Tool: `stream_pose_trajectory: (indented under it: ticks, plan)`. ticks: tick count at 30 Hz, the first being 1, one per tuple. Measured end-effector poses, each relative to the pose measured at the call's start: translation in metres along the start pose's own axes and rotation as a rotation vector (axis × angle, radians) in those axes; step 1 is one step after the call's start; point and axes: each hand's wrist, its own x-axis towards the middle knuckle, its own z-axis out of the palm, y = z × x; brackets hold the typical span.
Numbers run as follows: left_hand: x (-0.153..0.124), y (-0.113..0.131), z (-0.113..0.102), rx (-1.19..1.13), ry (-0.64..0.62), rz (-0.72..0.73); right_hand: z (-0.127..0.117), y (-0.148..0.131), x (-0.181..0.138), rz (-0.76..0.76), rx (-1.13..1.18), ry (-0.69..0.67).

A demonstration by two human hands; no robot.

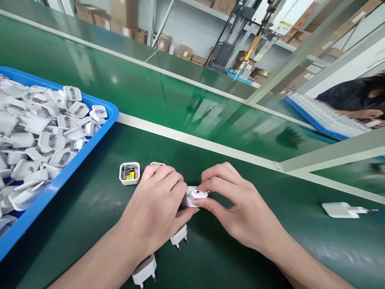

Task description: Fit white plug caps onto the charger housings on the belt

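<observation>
Between my two hands is a white plug-in charger (195,196). My left hand (158,200) wraps round its body from the left, and its fingers partly cover it. My right hand (237,196) pinches the prong end with thumb and fingers. To the left stands an open white charger housing (129,174) with yellow and black parts inside. The rim of another white piece (157,163) shows behind my left knuckles. Two white two-pin chargers, one nearer my thumb (179,237) and one lower down (144,271), lie partly hidden under my left hand and forearm.
A blue tray (99,140) heaped with white plastic housings stands at the left. On the green table at the right lies another white charger (341,210). Beyond a pale rail are a machine (222,56), a person (345,96) and a blue tray of upright-pinned pieces (325,116).
</observation>
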Motion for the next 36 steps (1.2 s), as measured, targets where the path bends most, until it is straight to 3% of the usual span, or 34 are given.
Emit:
stream_pose_trajectory:
  ticks: [5, 9, 13, 17, 21, 26, 28, 30, 31, 34, 36]
  plan:
    - [-0.001, -0.001, -0.001, 0.033, -0.013, 0.019, 0.005, -0.006, -0.003, 0.012, -0.101, -0.029]
    - [-0.001, 0.000, -0.001, 0.075, -0.025, 0.030, 0.013, -0.011, -0.006, 0.005, -0.149, 0.024]
    - [-0.002, 0.000, -0.002, 0.124, -0.022, 0.071, 0.008, 0.003, -0.003, 0.096, -0.224, 0.067]
    - [-0.005, -0.002, -0.005, 0.123, 0.006, 0.102, -0.030, 0.046, -0.013, 0.295, -0.372, 0.095]
    - [-0.007, -0.002, -0.016, 0.059, 0.128, 0.125, -0.082, 0.088, -0.065, 0.506, -0.471, 0.165]
    - [-0.004, -0.004, -0.043, 0.175, 0.252, 0.037, -0.119, 0.099, -0.131, 0.674, -0.640, 0.364]
    - [-0.005, -0.010, -0.050, 0.234, 0.204, -0.059, -0.112, 0.087, -0.135, 0.664, -0.715, 0.465]
    - [-0.007, -0.017, -0.052, 0.285, 0.090, -0.113, -0.088, 0.062, -0.122, 0.595, -0.689, 0.456]
    - [-0.008, -0.020, -0.051, 0.299, 0.036, -0.121, -0.071, 0.045, -0.110, 0.541, -0.635, 0.399]
    - [-0.009, -0.025, -0.046, 0.255, -0.042, -0.135, -0.015, -0.012, -0.063, 0.282, -0.221, 0.043]
    - [-0.010, -0.025, -0.045, 0.174, -0.060, -0.170, 0.014, -0.039, -0.034, 0.091, -0.135, -0.188]
